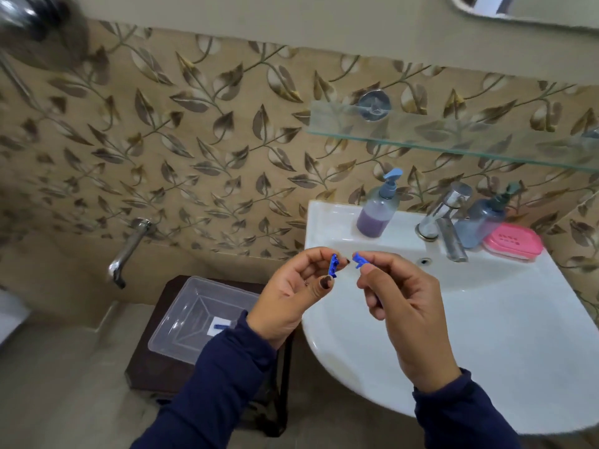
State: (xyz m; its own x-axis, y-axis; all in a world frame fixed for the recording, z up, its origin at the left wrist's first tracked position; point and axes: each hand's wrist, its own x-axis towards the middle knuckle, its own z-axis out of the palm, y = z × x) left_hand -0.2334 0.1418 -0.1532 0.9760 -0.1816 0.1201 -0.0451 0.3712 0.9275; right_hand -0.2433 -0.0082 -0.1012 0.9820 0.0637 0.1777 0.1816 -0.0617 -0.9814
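Note:
My left hand (293, 286) pinches a small blue razor head (334, 265) between thumb and fingertips, held upright. My right hand (402, 306) grips a blue razor handle (359, 259); only its forked tip shows past my fingers. The two blue parts are a short gap apart, in the air over the left rim of the white wash basin (486, 335).
A clear plastic box (197, 315) with a small blue-and-white item inside sits on a dark stool at lower left. On the basin's back ledge stand a purple soap dispenser (377, 212), a tap (445, 222), a blue bottle (483, 218) and a pink soap dish (513, 243). A glass shelf hangs above.

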